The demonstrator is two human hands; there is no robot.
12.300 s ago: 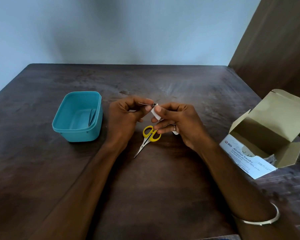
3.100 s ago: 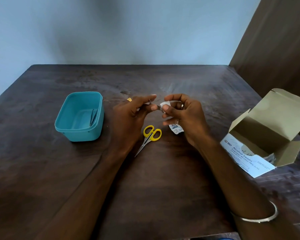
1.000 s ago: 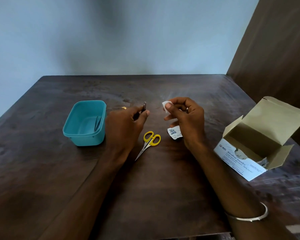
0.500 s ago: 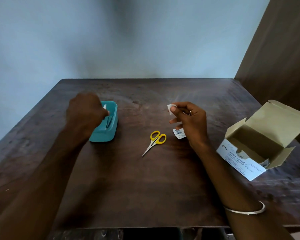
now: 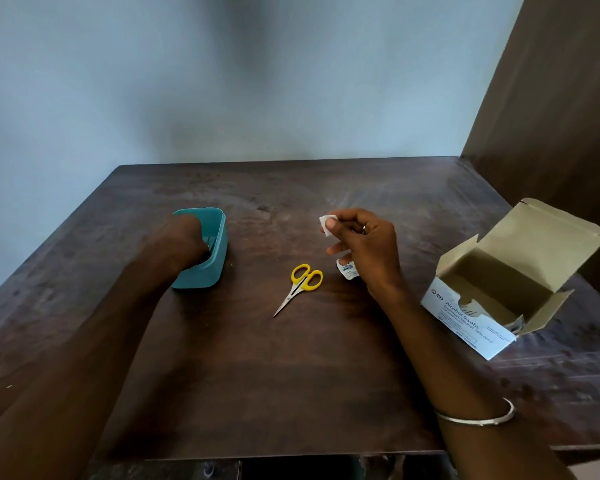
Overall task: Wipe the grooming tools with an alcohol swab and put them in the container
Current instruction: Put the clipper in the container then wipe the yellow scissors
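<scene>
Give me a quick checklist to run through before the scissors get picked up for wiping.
1. Swab ready: ok, pinched in the right hand.
2. Scissors reachable: ok, lying flat on the table, blades closed, nothing touching them.
3. Left hand free: cannot tell, it is down inside the teal container, fingers hidden.
4. Previous tool released: cannot tell, the hand covers most of the interior.
5. Torn wrapper out of the way: ok, beside the scissors, not on them.

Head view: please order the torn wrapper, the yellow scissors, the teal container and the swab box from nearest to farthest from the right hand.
From the right hand:
1. Torn wrapper, just under it.
2. Yellow scissors, to its left.
3. Swab box, to its right.
4. Teal container, far left.
</scene>
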